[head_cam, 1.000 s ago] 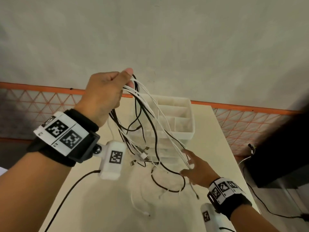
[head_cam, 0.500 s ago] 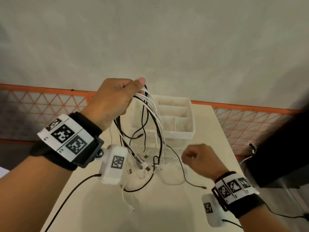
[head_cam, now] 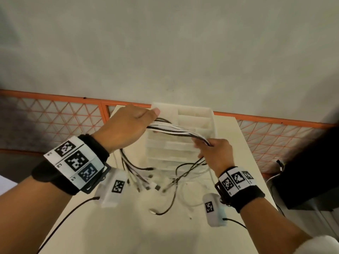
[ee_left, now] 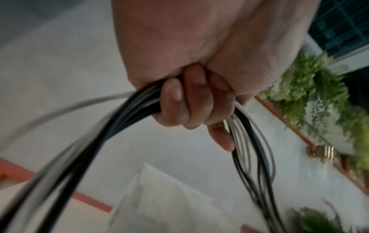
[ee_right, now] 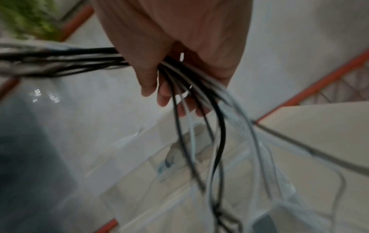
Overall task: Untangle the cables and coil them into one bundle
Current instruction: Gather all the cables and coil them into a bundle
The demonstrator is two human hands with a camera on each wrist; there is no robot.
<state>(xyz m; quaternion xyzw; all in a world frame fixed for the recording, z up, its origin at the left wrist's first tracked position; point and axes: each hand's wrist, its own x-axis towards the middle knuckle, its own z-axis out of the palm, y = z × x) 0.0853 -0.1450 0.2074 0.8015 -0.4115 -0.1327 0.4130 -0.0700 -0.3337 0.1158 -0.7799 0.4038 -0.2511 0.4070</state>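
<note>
A bunch of black and white cables runs taut between my two hands above the table. My left hand grips one part of the bunch, fingers curled round it. My right hand grips the bunch further along, and the strands fan out below its fingers. Loose ends with plugs hang under the left hand. Other strands drop from the right hand onto the table.
A white compartment organizer stands on the pale table right behind the cables. An orange mesh fence runs along the table's far side. A dark object with its own cords sits off the right edge.
My left hand has come down from its raised position. My right hand, empty half a second ago, has risen and taken hold of the bunch, which now lies stretched between both hands.
</note>
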